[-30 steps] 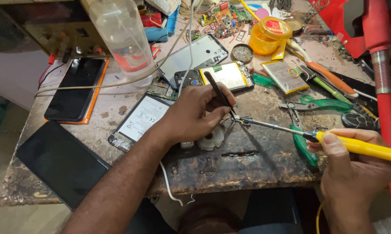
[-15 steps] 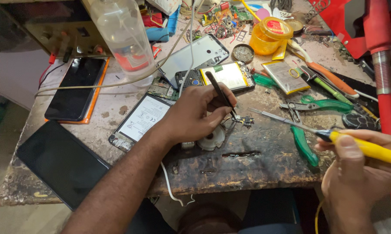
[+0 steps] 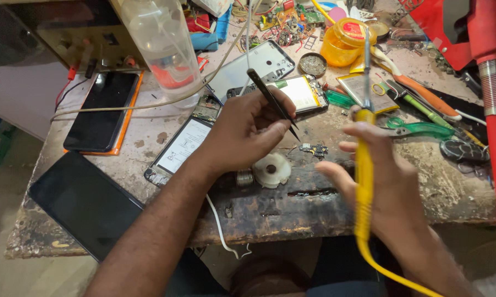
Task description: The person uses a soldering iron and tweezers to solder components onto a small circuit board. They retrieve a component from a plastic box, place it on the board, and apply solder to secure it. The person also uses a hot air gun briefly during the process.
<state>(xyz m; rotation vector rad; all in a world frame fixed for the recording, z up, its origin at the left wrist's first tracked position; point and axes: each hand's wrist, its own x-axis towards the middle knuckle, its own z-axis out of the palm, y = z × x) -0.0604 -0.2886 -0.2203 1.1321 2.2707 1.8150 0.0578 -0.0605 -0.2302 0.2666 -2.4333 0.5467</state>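
Left hand (image 3: 248, 129) pinching black tweezers (image 3: 273, 103), tips angled down-right toward small circuit part (image 3: 314, 148) just right of them. Right hand (image 3: 382, 176) wrapped around upright yellow soldering iron (image 3: 363, 159), tip pointing far, seemingly clear of the part.

We see a worn, rough, stained wooden tabletop (image 3: 402, 192), slim matt black metal tweezers (image 3: 272, 102), a glossy yellow plastic-handled soldering iron (image 3: 363, 159) with a bare metal shaft, and a smooth glossy black glass phone (image 3: 100, 111).
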